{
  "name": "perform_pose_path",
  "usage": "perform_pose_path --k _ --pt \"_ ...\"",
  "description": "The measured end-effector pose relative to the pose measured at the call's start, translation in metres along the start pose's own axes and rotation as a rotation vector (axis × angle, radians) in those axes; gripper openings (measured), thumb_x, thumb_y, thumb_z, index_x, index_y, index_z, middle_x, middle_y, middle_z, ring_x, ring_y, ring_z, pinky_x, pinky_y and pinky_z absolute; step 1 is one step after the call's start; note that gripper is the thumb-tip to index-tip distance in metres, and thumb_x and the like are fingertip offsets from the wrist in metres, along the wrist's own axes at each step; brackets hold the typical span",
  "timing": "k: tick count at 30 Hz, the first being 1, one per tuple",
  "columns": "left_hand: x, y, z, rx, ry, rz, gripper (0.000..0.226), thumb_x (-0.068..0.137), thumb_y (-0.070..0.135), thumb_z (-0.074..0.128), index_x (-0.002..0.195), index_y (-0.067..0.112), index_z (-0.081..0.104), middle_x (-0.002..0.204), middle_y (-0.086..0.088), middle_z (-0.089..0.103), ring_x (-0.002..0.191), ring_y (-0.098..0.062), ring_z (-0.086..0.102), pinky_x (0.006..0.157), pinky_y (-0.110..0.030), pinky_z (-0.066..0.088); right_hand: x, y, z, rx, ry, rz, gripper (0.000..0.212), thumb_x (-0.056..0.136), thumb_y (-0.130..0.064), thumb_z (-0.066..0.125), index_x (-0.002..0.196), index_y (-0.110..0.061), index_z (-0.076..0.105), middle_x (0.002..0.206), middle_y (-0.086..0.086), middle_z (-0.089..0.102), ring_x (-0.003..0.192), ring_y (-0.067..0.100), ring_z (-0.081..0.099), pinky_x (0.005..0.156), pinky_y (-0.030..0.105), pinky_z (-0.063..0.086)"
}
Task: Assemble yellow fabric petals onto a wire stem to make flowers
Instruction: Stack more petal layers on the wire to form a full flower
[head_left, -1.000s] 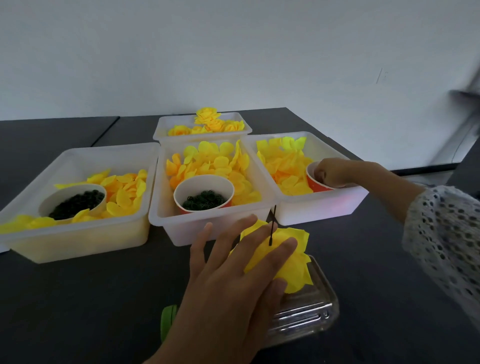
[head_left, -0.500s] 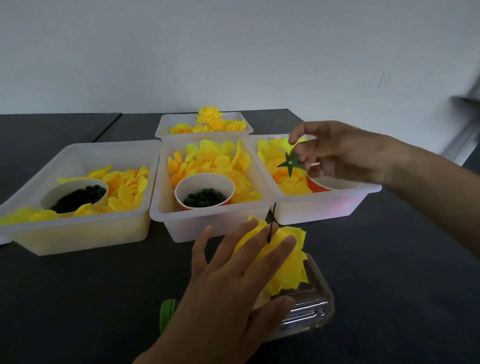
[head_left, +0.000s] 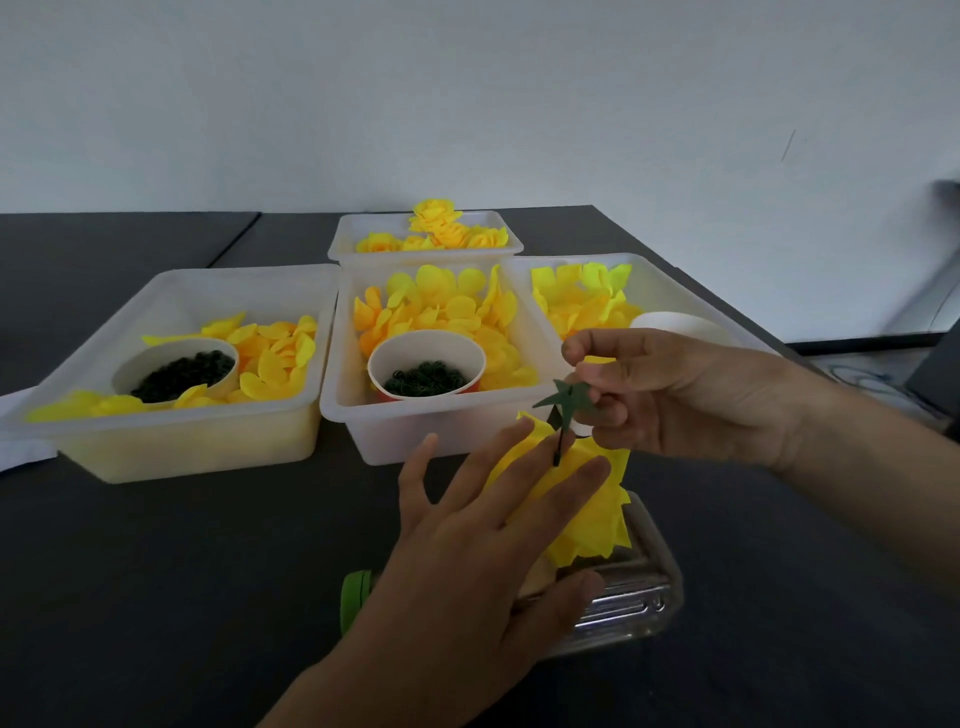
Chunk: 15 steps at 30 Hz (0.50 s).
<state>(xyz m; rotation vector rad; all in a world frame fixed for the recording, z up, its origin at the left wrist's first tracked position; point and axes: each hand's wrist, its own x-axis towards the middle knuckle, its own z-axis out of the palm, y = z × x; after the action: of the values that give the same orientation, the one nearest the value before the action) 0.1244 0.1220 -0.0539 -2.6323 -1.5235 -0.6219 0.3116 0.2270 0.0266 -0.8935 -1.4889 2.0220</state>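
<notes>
A stack of yellow fabric petals (head_left: 592, 514) lies on a clear plastic box (head_left: 631, 597) near the table's front. A dark wire stem (head_left: 558, 441) pokes up through the petals. My left hand (head_left: 478, 561) presses flat on the petals, fingers straight on either side of the stem. My right hand (head_left: 675, 395) pinches a small green star-shaped calyx (head_left: 563, 400) just above the stem's tip.
Three white bins stand in a row behind: the left bin (head_left: 171, 415) and middle bin (head_left: 363, 415) hold yellow petals and a cup of dark green rings (head_left: 426, 374); the right bin (head_left: 660, 280) holds petals and a cup. A far bin (head_left: 426, 234) holds finished yellow flowers.
My right hand came out of the cup in the right bin with the green calyx and carried it down and left to just above the stem. My left hand stayed on the petals.
</notes>
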Motion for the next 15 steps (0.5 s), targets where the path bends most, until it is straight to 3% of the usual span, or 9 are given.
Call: perform_pose_path --k 5,7,10,13,15 --pt "0.000 -0.001 0.001 -0.015 0.001 -0.004 0.058 0.097 0.065 0.018 0.151 0.045 0.017 0.159 0.017 0.021 0.149 -0.009 0.011 0.112 -0.052 0.002 0.000 0.003 0.000 -0.070 0.030 -0.002 0.021 0.075 -0.009 0.069 0.087 -0.014 0.053 0.066 0.003 0.052 0.052 0.010 0.046 0.050 0.019 0.036" --pt "0.000 -0.001 0.001 -0.017 -0.001 -0.010 0.058 0.096 0.065 0.017 0.151 0.045 0.016 0.158 0.018 0.024 0.149 -0.009 0.009 0.111 -0.054 0.002 0.000 0.001 0.004 -0.276 0.120 -0.027 0.021 0.078 -0.012 0.073 0.087 -0.012 0.054 0.070 0.008 0.054 0.052 0.012 0.046 0.049 0.020 0.036" --pt "0.000 -0.001 0.001 -0.022 -0.009 -0.019 0.058 0.095 0.066 0.017 0.150 0.047 0.016 0.154 0.018 0.031 0.150 -0.009 0.007 0.112 -0.057 0.004 -0.005 -0.008 0.009 -0.691 0.317 -0.209 0.021 0.083 -0.028 0.064 0.090 -0.009 0.060 0.079 0.009 0.055 0.057 0.016 0.043 0.048 0.021 0.036" --pt "-0.001 0.001 0.001 -0.016 -0.001 -0.023 0.058 0.094 0.067 0.015 0.149 0.049 0.018 0.152 0.016 0.035 0.150 -0.012 0.009 0.110 -0.057 0.003 -0.013 -0.017 0.015 -0.752 0.166 -0.291 0.034 0.076 -0.037 0.063 0.092 -0.008 0.065 0.072 0.001 0.063 0.056 0.011 0.047 0.049 0.020 0.039" --pt "-0.001 0.001 -0.001 -0.007 0.001 -0.021 0.058 0.094 0.068 0.015 0.148 0.049 0.020 0.154 0.015 0.032 0.150 -0.015 0.010 0.109 -0.060 0.005 -0.013 -0.013 0.022 -0.835 0.077 -0.279 0.019 0.080 -0.026 0.069 0.089 -0.008 0.067 0.073 0.005 0.068 0.061 0.014 0.057 0.056 0.024 0.045"
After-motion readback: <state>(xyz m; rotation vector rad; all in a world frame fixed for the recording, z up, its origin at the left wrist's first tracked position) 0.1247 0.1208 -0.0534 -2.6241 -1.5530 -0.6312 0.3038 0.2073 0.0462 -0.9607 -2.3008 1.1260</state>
